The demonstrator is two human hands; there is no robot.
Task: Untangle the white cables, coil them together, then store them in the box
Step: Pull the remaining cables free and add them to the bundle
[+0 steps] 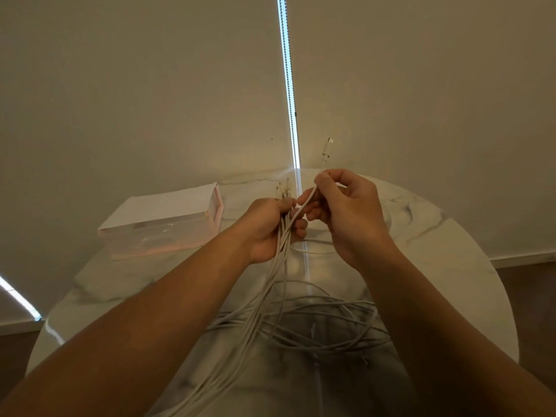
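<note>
While the two hands are close together above the worktop (451,266), each one holds some of the white cables (272,284).
The left hand (267,230) is curled tight round a bunch of the cables, with little plug ends (282,189) poking out at its 12 o'clock; the right hand (350,212), just beside it at 3 o'clock, pinches a single cable (307,201) between thumb and fingers; that cable's plug (328,147) sticks up past the hand at 12 o'clock; the bunch hangs down from the left hand toward 6 o'clock and spreads into loose loops (316,326) that cross each other, low down near the person; the pale pink see-through box (162,233) rests on the worktop at 9 o'clock from the hands, apart from the cables; a bead chain (288,85) hangs down the wall (135,85) at 12 o'clock.
</note>
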